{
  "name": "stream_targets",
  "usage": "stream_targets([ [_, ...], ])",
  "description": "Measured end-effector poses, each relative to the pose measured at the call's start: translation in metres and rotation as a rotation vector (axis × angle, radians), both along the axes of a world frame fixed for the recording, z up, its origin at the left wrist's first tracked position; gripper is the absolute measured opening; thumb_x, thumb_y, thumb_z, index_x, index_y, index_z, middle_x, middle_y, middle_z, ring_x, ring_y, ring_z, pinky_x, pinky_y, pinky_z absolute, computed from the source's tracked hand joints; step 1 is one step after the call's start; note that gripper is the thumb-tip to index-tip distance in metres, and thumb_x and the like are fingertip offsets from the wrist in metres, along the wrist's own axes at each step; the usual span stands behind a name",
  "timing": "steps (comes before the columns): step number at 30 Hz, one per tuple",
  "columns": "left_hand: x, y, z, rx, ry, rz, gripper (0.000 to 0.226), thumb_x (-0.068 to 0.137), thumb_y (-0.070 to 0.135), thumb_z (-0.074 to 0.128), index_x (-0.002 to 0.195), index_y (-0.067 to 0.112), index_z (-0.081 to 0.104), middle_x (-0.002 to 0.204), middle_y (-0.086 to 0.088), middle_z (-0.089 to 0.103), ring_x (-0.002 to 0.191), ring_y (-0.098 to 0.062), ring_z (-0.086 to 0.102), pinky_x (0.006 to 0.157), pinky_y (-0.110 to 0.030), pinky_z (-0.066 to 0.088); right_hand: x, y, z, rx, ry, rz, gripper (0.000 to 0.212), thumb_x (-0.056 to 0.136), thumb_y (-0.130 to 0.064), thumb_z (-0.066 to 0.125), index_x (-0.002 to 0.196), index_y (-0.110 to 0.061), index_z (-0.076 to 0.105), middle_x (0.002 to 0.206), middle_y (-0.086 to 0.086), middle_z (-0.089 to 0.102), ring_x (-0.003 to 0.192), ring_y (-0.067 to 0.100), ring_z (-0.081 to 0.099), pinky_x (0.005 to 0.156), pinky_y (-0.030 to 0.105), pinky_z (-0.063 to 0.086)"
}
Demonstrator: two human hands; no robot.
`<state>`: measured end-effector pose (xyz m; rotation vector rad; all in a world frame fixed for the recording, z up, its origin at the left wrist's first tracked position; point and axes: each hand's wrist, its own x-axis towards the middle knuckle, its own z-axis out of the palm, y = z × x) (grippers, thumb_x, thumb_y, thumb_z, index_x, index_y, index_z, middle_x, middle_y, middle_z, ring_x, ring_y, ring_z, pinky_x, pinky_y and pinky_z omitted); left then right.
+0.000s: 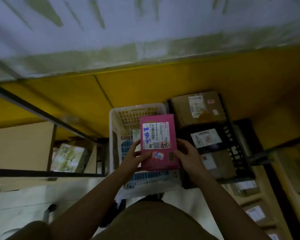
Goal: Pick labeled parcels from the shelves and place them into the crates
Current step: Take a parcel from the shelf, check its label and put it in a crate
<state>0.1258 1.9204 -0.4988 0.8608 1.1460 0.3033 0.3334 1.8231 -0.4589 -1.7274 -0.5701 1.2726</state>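
Observation:
I hold a flat pink parcel (158, 142) with a white shipping label and blue handwriting, label up, over the white plastic crate (114, 135). My left hand (134, 155) grips its lower left edge, and my right hand (187, 156) grips its lower right edge. The white crate shows a few items at its bottom, mostly hidden by the parcel. To its right stands a black crate (235, 153) holding a brown box (197, 108), a dark labeled parcel (206, 137) and another brown parcel (220, 163).
A yellow wall or panel (145, 87) rises behind the crates. A dark metal shelf frame (42, 174) stands at the left with a wrapped parcel (69, 156) inside. More labeled brown parcels (255, 213) lie at the lower right. The picture is blurred.

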Motion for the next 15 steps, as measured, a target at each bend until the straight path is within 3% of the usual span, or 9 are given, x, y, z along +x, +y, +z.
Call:
stream_targets([
  [2,-0.010,0.013,-0.005,-0.001,0.005,0.035,0.077,0.080,0.032,0.084,0.144,0.042,0.042,0.130,-0.010,0.063,0.110,-0.031,0.070,0.090,-0.057,0.058,-0.008,0.023,-0.002,-0.040,0.030,0.039,0.047,0.098,-0.019,0.067,0.142,-0.020,0.053,0.130,0.002,0.064,0.112,0.016,0.066,0.072,0.024,0.061],
  [5,-0.019,0.028,-0.013,-0.006,-0.011,0.152,0.071,0.088,0.025,0.075,0.148,0.037,0.040,0.133,-0.012,0.061,0.107,-0.029,0.071,0.084,-0.050,0.062,-0.014,0.047,-0.010,-0.120,0.043,0.073,0.050,0.100,-0.019,0.064,0.147,-0.019,0.048,0.139,0.002,0.058,0.120,0.020,0.061,0.086,0.031,0.059],
  [8,-0.022,0.046,-0.026,0.026,0.048,0.262,0.066,0.098,0.025,0.066,0.152,0.038,0.031,0.132,-0.005,0.059,0.102,-0.020,0.069,0.068,-0.036,0.063,-0.013,0.059,-0.017,-0.197,0.022,0.102,0.038,0.100,-0.013,0.062,0.136,-0.017,0.051,0.120,-0.003,0.060,0.100,0.011,0.060,0.068,0.011,0.051],
  [11,-0.022,0.072,-0.050,0.091,0.082,0.295,0.067,0.100,0.027,0.062,0.155,0.035,0.026,0.139,-0.004,0.053,0.106,-0.018,0.066,0.069,-0.035,0.063,-0.008,0.073,-0.026,-0.251,-0.035,0.159,0.022,0.100,-0.008,0.059,0.114,-0.022,0.051,0.094,-0.014,0.054,0.080,-0.002,0.053,0.056,0.005,0.045],
  [13,-0.019,0.090,-0.070,0.092,0.148,0.316,0.064,0.101,0.027,0.061,0.155,0.032,0.027,0.139,-0.005,0.055,0.103,-0.018,0.067,0.071,-0.037,0.064,-0.003,0.086,-0.041,-0.283,-0.154,0.263,0.019,0.102,-0.008,0.056,0.101,-0.027,0.051,0.089,-0.012,0.053,0.078,0.003,0.053,0.069,0.010,0.044],
  [15,-0.012,0.105,-0.092,0.105,0.257,0.334,0.058,0.104,0.029,0.056,0.155,0.030,0.028,0.136,-0.004,0.058,0.101,-0.019,0.069,0.074,-0.042,0.063,0.002,0.101,-0.057,-0.297,-0.266,0.360,0.015,0.103,-0.011,0.055,0.114,-0.021,0.058,0.105,-0.007,0.061,0.096,0.015,0.061,0.081,0.015,0.042],
])
